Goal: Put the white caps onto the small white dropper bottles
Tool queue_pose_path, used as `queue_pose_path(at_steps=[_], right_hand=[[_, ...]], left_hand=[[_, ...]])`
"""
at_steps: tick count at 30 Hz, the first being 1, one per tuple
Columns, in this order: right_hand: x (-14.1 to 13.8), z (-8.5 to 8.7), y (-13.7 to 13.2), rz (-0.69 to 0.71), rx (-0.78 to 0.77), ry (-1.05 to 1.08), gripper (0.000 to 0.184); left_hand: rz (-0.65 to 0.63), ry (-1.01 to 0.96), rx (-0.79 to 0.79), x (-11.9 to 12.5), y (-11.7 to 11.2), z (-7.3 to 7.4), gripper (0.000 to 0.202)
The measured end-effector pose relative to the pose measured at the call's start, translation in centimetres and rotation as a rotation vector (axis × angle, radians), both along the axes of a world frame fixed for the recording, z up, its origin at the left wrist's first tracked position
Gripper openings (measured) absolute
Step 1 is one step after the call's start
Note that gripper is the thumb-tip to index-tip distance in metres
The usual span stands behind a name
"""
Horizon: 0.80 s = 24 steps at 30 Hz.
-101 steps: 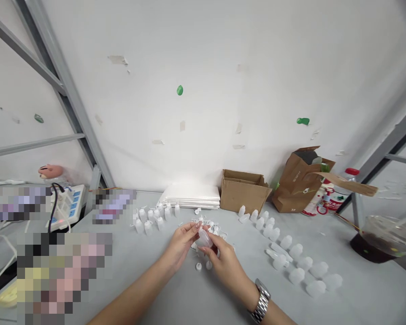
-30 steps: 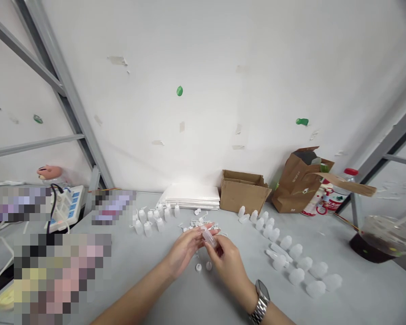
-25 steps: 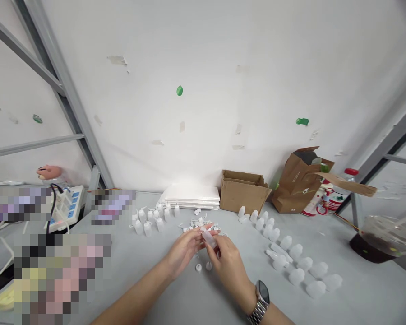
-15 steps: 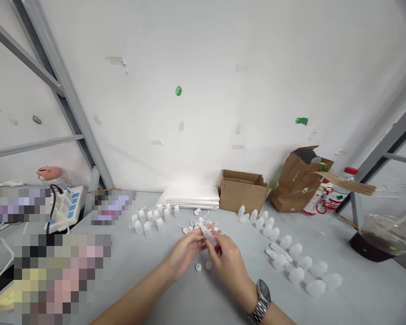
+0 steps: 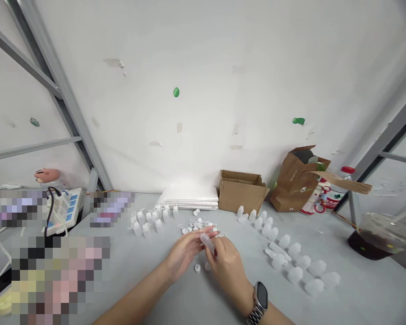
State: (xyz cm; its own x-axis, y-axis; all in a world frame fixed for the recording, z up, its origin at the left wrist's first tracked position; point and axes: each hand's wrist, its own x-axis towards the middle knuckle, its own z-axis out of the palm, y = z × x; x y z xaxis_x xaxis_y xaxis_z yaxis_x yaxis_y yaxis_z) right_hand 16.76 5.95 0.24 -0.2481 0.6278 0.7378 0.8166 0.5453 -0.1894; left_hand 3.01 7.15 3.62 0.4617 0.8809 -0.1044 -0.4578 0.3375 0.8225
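A small translucent plastic bottle (image 5: 207, 243) lies tilted between my hands. My right hand (image 5: 227, 262) is closed around its lower end, thumb and fingers pressed to its sides. My left hand (image 5: 184, 255) meets the upper end, thumb near the tip and fingers stretched behind it; its exact grip is partly hidden. Just beyond my fingers lies a heap of small white caps (image 5: 198, 224) with thin straps. One loose white cap (image 5: 197, 268) sits below my hands, and another cap (image 5: 207, 266) is beside my right hand.
Capped bottles (image 5: 145, 230) stand at the left. Several translucent bottles without caps (image 5: 295, 274) run along the right, some lying down. Behind are a white stack (image 5: 189, 198), a cardboard box (image 5: 242, 194) and a paper bag (image 5: 287, 189). A cup of dark drink (image 5: 368, 243) stands far right.
The bottle's top has dipped slightly toward me and my right hand has turned a little. The whole view has shifted slightly.
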Motion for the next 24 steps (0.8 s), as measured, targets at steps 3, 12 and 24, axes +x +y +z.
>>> queue_pose_path(at_steps=[3,12,24], right_hand=[[0.07,0.09,-0.05,-0.001,-0.021,0.027,0.016],[-0.05,-0.08,-0.08,-0.014,0.040,-0.068,0.016],[-0.15,0.10,-0.25,0.018,-0.223,0.130,0.015]], left_hand=[[-0.021,-0.056,0.018,0.03,-0.10,-0.13,0.038],[-0.098,-0.084,-0.025,-0.20,0.14,-0.17,0.041],[-0.115,-0.099,-0.095,-0.24,0.34,-0.20,0.042]])
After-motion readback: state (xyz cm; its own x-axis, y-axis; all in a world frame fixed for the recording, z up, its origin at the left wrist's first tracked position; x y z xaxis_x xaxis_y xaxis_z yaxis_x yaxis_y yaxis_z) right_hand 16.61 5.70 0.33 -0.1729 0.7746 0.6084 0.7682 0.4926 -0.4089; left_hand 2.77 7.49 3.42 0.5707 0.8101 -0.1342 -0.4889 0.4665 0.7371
